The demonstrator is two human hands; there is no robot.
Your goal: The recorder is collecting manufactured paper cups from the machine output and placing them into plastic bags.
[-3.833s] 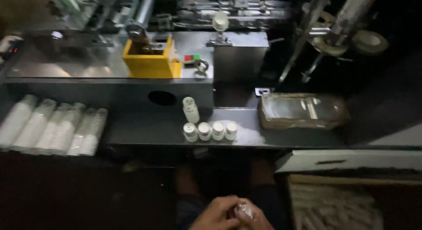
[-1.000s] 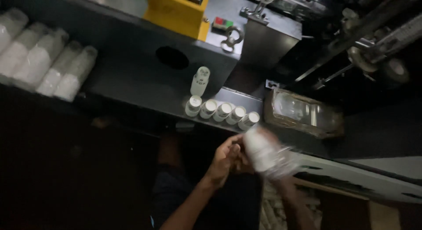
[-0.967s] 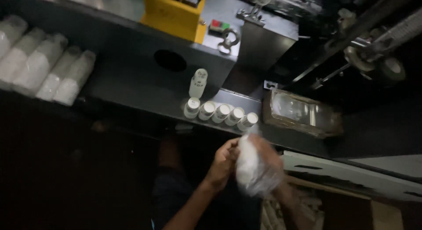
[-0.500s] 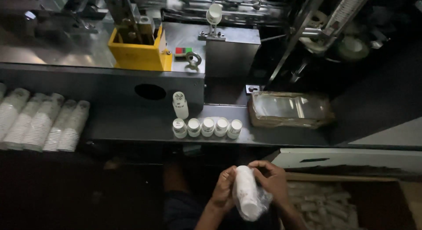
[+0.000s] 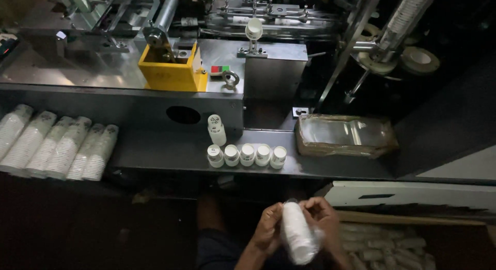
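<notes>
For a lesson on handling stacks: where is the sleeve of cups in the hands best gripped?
Grip the cup sleeve around its middle, one hand from each side, as the left hand and right hand do: it is long, round and near upright.

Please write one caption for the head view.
Both hands, left hand and right hand, hold a stack of white cups below a machine shelf.

White cup stack [image 5: 298, 240]; yellow box [image 5: 173, 71]; grey shelf [image 5: 170, 154].

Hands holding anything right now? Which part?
Yes: a white stack of paper cups, in a clear sleeve. Left hand grips its upper left side, right hand wraps its top end from the right.
</notes>
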